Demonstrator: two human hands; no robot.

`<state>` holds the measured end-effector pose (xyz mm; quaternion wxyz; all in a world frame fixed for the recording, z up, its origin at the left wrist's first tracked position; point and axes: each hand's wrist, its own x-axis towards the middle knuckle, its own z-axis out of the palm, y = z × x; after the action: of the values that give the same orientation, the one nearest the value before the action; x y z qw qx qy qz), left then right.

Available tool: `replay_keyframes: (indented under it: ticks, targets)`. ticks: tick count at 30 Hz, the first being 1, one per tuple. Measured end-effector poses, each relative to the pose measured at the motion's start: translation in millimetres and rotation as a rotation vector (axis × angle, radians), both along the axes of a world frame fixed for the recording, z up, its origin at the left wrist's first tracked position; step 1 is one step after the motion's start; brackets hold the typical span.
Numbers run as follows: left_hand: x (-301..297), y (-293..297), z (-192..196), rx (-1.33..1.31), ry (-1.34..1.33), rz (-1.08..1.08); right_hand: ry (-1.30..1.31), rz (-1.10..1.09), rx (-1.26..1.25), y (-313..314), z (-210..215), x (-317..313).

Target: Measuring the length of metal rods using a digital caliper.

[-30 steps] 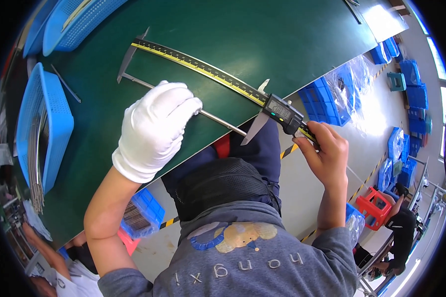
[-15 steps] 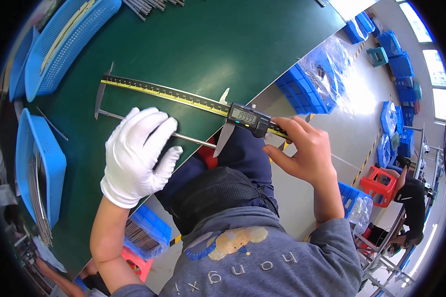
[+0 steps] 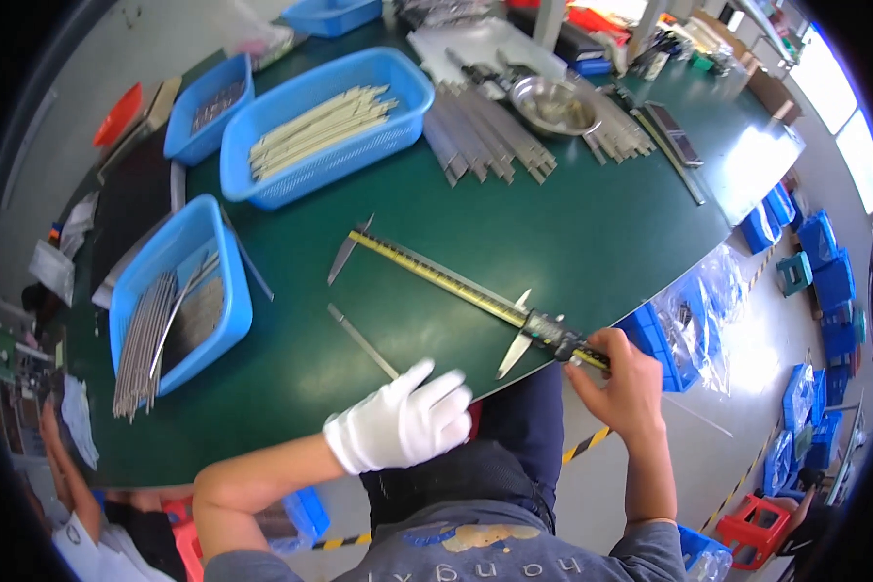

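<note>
Two hands in head view. White-gloved left hand (image 3: pixel 403 419), fingers partly spread, at near end of thin grey metal rod (image 3: pixel 361 339); cannot tell whether gripped. Bare right hand (image 3: pixel 626 383) pinches end of long black-and-yellow digital caliper (image 3: pixel 475 294), overhanging table edge. Rod apart from caliper, over smooth green tabletop (image 3: pixel 563 228). Bare surface separates caliper from blue perforated plastic basket (image 3: pixel 349 160) beyond.

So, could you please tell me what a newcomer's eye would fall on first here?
Probably the caliper, slanting across the middle of the green table, jaws wide apart, its right end in the bare right hand. Next, the white-gloved left hand at the table's near edge, a thin rod running up to it. Then the blue baskets towards the picture's left and top.
</note>
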<state>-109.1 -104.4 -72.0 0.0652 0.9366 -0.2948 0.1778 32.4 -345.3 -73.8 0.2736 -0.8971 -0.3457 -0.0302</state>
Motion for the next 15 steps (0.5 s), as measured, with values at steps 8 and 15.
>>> replay_keyframes:
  ticks: [8, 15]
  targets:
    - [94, 75, 80, 0.09, -0.452, 0.134, 0.035, 0.075, -0.178, 3, -6, 13]
    - [199, 296, -7, -0.102, 0.266, 0.897, 0.017, 0.115, -0.132, 18, -9, 8]
